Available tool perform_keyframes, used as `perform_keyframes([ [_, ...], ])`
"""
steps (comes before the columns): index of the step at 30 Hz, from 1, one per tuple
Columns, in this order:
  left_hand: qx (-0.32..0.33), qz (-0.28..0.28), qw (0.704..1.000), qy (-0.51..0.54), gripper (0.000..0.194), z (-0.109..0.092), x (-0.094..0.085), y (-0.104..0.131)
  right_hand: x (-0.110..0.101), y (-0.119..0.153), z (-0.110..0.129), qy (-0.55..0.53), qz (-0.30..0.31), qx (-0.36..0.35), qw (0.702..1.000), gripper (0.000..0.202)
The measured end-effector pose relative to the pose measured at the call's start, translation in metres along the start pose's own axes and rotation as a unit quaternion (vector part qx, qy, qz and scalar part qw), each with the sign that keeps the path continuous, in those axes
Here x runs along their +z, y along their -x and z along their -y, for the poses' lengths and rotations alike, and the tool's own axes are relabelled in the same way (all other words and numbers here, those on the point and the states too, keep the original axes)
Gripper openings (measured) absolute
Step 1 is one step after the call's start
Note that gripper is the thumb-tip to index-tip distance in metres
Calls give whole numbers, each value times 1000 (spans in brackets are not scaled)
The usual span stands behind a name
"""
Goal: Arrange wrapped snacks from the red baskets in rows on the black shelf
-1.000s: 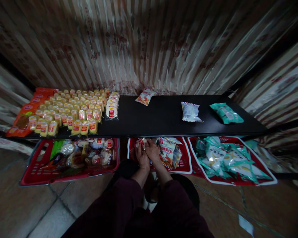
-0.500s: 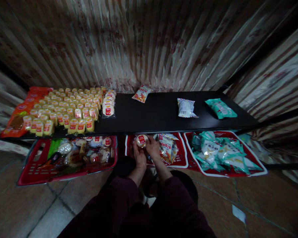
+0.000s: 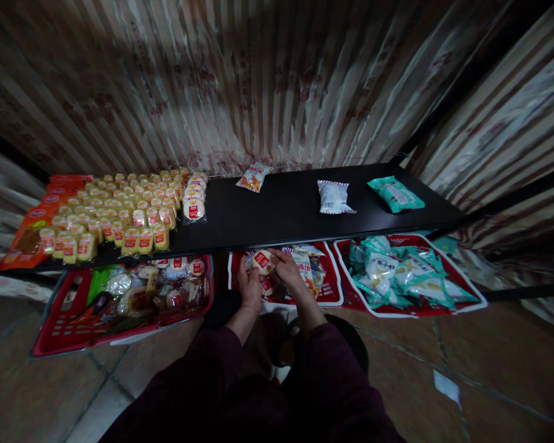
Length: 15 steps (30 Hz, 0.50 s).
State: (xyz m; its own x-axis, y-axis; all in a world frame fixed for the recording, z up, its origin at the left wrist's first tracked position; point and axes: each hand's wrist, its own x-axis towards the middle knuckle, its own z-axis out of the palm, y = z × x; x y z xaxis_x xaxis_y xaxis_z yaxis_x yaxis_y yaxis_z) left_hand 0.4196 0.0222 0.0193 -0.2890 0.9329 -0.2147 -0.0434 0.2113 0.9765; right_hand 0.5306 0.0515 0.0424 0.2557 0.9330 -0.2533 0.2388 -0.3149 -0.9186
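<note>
A round, white wrapped cake (image 3: 263, 261) with a red label is held between my two hands over the middle red basket (image 3: 334, 277). My left hand (image 3: 250, 288) grips its left side, and my right hand (image 3: 286, 271) has its fingers on the right edge. Under the hands, another red-labelled pack (image 3: 266, 285) lies in the basket. White and orange snack bags (image 3: 310, 268) fill the basket's right part. On the black shelf (image 3: 277, 209) above, a short row of round white cakes (image 3: 194, 207) stands beside many small yellow wrapped cakes (image 3: 132, 240).
An orange package (image 3: 32, 231) lies at the shelf's left end. Farther right are an orange-white bag (image 3: 255, 176), a white bag (image 3: 334, 197) and a teal bag (image 3: 396, 194). Below, a left red basket (image 3: 60, 332) holds mixed snacks; a right one (image 3: 480, 303) holds teal bags.
The view has shifted slightly, so the shelf's right part appears farther left and the left end lower. Both hands still hold the round cake, and more of the basket's contents shows between them.
</note>
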Motion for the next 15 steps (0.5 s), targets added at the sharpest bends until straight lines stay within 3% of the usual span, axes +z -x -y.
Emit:
perform_keyframes([
  [4, -34, -9, 998, 60, 54, -14, -4, -8, -4, -1, 3, 7, 35, -21, 999, 33],
  [10, -106, 24, 986, 127, 31, -34, -10, -6, -15, 4, 19, -27, 106, -56, 992, 24],
  [15, -168, 92, 952, 240, 37, -47, -20, 7, -21, 10, 33, -132, 110, -41, 984, 28],
])
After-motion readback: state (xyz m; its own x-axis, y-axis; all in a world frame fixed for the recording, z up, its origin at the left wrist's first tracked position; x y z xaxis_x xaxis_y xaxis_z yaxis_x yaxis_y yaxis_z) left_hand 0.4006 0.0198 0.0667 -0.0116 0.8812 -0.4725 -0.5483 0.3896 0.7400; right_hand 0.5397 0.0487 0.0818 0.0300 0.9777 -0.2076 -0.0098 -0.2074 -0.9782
